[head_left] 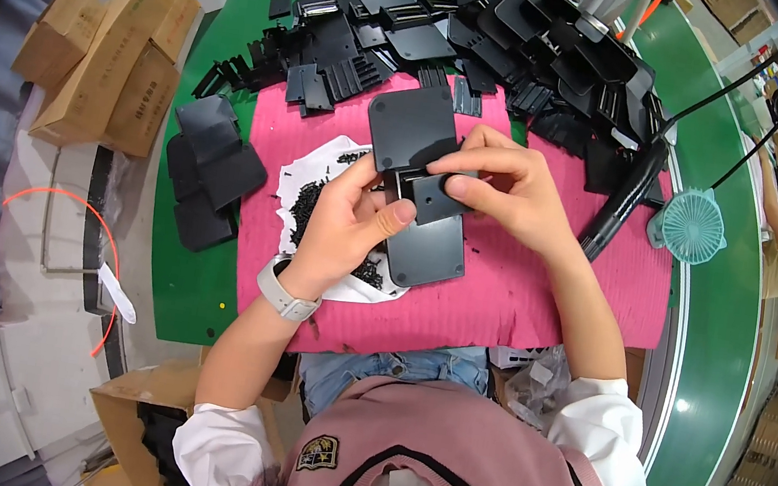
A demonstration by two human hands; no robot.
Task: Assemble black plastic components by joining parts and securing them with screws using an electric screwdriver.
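Satin plastic over a matt pink mat (549, 299).
Black part (427, 256) in hand: smooth plastic look, faint sheen; mat finely ribbed; green tabletop (185, 300) smooth, semi-gloss; fan (693, 227) teal plastic; boxes (83, 100) brown cardboard; vest (462, 435) matt cloth.

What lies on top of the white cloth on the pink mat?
Many small black pieces, seemingly screws, lie on the white cloth. The left hand and the black part it holds cover some of it, hiding anything beneath them.
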